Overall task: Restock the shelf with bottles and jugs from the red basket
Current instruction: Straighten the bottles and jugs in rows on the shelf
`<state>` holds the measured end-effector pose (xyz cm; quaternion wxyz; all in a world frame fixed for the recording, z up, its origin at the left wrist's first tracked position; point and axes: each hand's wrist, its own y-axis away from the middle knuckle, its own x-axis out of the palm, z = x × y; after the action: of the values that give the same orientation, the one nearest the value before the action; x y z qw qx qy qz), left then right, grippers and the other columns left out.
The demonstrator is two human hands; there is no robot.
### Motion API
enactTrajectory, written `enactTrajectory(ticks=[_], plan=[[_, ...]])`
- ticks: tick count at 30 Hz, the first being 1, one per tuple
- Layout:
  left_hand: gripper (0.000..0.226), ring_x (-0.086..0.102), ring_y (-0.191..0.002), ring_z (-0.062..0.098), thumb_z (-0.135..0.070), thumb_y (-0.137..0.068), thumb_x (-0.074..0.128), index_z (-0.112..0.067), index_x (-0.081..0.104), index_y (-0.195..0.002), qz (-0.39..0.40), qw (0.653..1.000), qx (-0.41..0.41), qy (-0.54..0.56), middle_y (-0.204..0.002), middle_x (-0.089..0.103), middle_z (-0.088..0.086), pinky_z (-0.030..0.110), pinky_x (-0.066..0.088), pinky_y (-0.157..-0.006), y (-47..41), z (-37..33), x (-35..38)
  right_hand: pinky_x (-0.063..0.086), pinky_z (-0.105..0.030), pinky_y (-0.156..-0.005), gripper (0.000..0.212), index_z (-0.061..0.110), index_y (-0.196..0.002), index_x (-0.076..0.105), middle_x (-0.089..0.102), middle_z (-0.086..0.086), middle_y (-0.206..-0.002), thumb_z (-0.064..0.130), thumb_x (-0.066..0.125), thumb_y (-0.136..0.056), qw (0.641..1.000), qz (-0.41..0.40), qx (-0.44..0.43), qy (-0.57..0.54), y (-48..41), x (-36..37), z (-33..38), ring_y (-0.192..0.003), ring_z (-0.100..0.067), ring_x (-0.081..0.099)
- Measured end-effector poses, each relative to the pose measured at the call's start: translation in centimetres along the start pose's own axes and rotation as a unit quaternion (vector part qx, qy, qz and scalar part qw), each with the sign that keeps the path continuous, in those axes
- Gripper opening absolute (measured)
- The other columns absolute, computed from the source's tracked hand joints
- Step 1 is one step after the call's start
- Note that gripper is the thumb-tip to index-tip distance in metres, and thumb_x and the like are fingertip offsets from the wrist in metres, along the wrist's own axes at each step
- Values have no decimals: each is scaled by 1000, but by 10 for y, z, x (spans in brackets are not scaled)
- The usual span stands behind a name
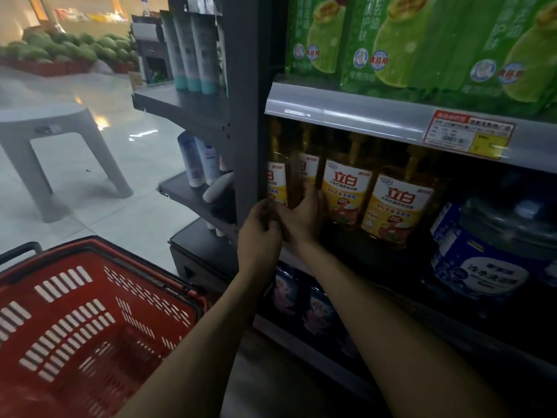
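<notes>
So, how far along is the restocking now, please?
Done: two yellow bottles and a blue jug stand on the shelf. In hand: the left hand and right hand both grip the leftmost bottles at the row's end. Left: probably little, as the basket shows no bottles in the part in view.
</notes>
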<state>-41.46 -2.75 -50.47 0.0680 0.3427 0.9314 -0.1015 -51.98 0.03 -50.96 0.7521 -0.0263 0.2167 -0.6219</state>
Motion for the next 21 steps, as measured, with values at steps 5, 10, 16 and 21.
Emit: enactTrajectory(ticks=[5,10,16,21], plan=[[54,69,-109,4,-5,-96,54,-30,55,-144,6,999,-4,34,-126,71,-7,40,60,-96,2,-4,8,52,-41,-100,71,25,-140,52,47,3,-136,35,84,-78,1000,27,-9,-13,-3,-9,-2,-127,-18,52],[51,65,-106,-3,-4,-100,53,-24,53,-147,32,999,7,38,-125,68,-9,23,57,-87,1,-6,12,52,-34,-98,67,24,-136,55,48,4,-141,36,85,-78,1000,8,-8,-27,1,-20,-15,-130,-15,51],[51,68,-113,1,2,-98,51,-37,62,-130,67,997,2,43,-121,73,-14,24,57,-95,1,-7,16,48,-31,-99,69,22,-138,54,49,3,-144,33,84,-78,1000,6,-20,-12,0,-32,-22,-133,-17,50],[51,69,-106,-6,4,-100,51,-39,58,-127,66,996,16,59,-114,73,-17,14,56,-87,3,-9,19,47,-28,-97,66,20,-138,55,51,1,-143,28,84,-80,1000,5,-15,-6,0,-33,-21,-132,-16,51]])
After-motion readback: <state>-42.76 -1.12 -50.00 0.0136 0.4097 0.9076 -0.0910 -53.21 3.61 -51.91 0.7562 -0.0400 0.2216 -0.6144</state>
